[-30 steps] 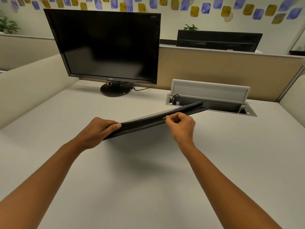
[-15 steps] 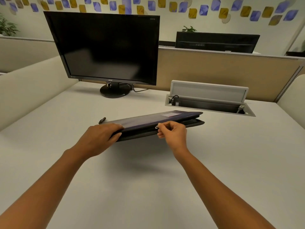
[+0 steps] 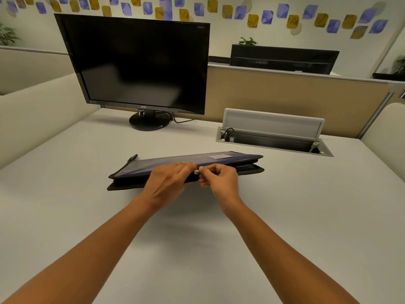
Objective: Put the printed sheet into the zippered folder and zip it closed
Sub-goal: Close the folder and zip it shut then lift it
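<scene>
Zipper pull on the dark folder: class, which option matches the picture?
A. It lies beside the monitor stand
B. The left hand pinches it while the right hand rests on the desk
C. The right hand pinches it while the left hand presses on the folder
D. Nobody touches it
C: the right hand pinches the metal zipper pull at the near edge of the folder, with the left hand laid flat on the folder beside it.

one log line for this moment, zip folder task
stage: zipping | dark zippered folder: flat on white desk, right edge gaping | left hand: pressing folder | right hand: pinching metal zipper pull
</scene>
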